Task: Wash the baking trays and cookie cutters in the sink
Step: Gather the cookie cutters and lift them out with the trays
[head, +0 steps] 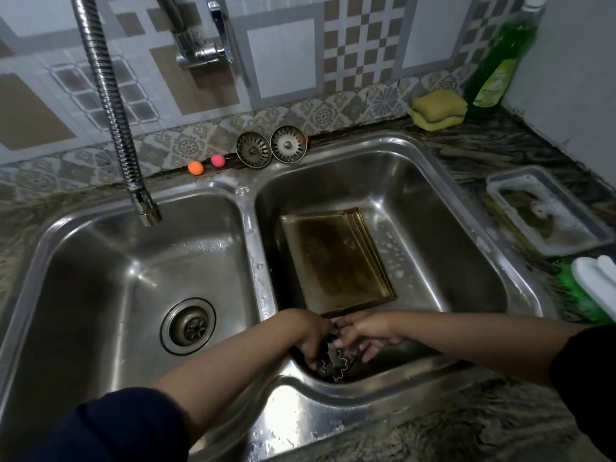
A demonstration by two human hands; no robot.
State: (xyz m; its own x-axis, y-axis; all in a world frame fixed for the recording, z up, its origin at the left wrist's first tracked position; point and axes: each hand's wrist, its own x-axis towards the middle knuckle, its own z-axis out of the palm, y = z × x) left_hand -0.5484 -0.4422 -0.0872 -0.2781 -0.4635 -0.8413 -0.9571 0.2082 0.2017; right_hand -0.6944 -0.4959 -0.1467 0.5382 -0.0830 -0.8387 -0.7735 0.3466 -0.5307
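Left hand [311, 338] grips cookie cutter [335, 361], right hand [361, 333] beside.

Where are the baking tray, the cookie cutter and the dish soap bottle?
baking tray [336, 258], head view, on its stained flat bottom.
cookie cutter [335, 363], head view, on its scalloped metal edge below the left hand.
dish soap bottle [500, 61], head view, on its green body.
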